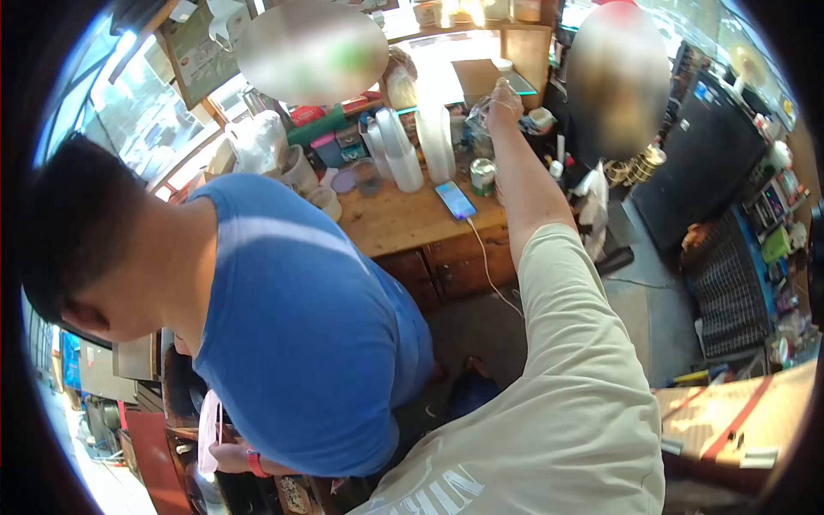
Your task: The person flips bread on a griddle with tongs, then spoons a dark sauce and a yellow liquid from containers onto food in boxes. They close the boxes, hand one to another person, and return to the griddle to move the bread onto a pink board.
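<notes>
My right hand [505, 103] reaches far across the wooden counter, at the end of my outstretched arm in a cream sleeve. Its fingers are closed on a clear plastic bag [478, 118], whose crumpled film shows beside them. Below the hand stands a tin can [482, 176]. A phone [456, 200] with a lit screen and a white cable lies on the counter. Tall stacks of clear plastic cups [436, 144] stand left of my hand. My left hand is out of view.
A person in a blue sleeveless shirt [292, 318] stands close on my left, a red-banded hand [230, 457] beside a pink bag [209, 433]. Another person is behind the counter [399, 225]. A black fridge [699, 159] stands right; white bags [257, 140] sit back left.
</notes>
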Action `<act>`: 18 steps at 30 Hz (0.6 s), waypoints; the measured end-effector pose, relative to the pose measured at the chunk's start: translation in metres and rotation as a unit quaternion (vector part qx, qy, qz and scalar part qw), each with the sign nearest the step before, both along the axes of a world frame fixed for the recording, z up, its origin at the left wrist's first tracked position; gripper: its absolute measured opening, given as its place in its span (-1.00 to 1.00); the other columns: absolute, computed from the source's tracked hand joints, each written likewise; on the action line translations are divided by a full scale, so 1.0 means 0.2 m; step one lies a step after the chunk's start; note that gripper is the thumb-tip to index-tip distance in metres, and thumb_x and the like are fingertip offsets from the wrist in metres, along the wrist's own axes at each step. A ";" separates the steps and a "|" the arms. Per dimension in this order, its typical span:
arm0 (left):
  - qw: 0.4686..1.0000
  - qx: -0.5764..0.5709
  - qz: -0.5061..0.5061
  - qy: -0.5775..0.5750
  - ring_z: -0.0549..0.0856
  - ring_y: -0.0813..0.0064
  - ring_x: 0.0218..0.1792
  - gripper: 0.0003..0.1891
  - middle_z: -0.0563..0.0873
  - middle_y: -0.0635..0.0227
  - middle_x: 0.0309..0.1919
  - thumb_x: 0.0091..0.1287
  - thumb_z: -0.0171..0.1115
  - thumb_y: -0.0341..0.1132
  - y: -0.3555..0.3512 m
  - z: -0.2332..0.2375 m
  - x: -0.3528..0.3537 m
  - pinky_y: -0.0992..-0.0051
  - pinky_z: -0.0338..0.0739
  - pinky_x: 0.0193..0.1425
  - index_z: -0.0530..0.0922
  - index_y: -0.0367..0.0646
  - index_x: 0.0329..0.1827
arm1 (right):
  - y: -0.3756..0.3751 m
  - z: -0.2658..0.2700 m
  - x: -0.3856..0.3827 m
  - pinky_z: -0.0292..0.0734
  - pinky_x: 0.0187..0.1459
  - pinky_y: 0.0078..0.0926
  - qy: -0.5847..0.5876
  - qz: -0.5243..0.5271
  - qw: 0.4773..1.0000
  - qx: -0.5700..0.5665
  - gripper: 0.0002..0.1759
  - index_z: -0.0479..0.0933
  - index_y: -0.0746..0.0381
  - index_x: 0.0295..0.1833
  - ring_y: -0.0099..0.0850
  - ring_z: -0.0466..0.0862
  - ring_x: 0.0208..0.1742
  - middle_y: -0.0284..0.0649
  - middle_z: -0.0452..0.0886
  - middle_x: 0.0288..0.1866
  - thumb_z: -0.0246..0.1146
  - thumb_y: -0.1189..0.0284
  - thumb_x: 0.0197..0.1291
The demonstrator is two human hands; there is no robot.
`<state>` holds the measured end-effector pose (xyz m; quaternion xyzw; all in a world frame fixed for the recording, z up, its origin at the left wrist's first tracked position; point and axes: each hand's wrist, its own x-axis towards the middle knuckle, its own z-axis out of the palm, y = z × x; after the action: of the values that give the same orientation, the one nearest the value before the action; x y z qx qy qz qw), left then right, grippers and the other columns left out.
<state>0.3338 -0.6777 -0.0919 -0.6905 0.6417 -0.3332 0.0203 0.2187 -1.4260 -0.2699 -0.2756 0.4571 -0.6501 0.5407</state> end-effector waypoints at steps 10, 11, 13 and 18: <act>0.997 0.010 0.065 -0.034 0.69 0.08 -0.11 -0.64 0.71 0.09 -0.18 0.45 0.12 0.00 -0.38 0.16 0.10 0.12 0.57 0.02 0.66 -0.13 -0.15 | -0.52 -0.24 0.40 0.59 -0.37 -0.27 -0.187 0.214 0.956 0.076 -0.91 0.56 0.12 -0.10 -0.33 0.61 -0.33 -0.23 0.59 -0.28 0.25 0.41 0.31; 0.997 0.011 0.073 -0.032 0.69 0.08 -0.11 -0.64 0.71 0.08 -0.17 0.45 0.12 0.00 -0.36 0.15 0.10 0.12 0.57 0.02 0.66 -0.13 -0.15 | -0.56 -0.28 0.42 0.59 -0.30 -0.29 -0.061 0.247 0.965 0.057 -0.87 0.58 0.12 -0.07 -0.33 0.63 -0.25 -0.22 0.62 -0.22 0.26 0.38 0.30; 0.996 0.009 0.087 -0.028 0.69 0.07 -0.11 -0.64 0.71 0.08 -0.17 0.45 0.11 0.00 -0.27 0.08 0.06 0.11 0.57 0.02 0.66 -0.12 -0.15 | -0.60 -0.31 0.44 0.61 -0.15 -0.31 0.311 0.290 0.905 -0.021 -0.80 0.62 0.11 -0.02 -0.32 0.66 -0.11 -0.19 0.66 -0.12 0.27 0.32 0.29; 0.958 0.055 0.240 0.145 0.69 0.04 -0.10 -0.63 0.72 0.07 -0.15 0.45 0.09 0.02 0.44 -0.47 -0.24 0.07 0.57 0.02 0.66 -0.11 -0.14 | -0.65 -0.45 0.41 0.69 0.06 -0.43 0.779 0.103 0.607 -0.121 -0.58 0.69 0.08 0.06 -0.36 0.75 0.12 -0.28 0.73 0.10 0.38 0.12 0.13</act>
<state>0.2855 -0.5906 -0.1853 -0.8630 0.4705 -0.1785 0.0443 0.3013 -1.5561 -0.3589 -0.7860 0.5916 -0.1796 0.0054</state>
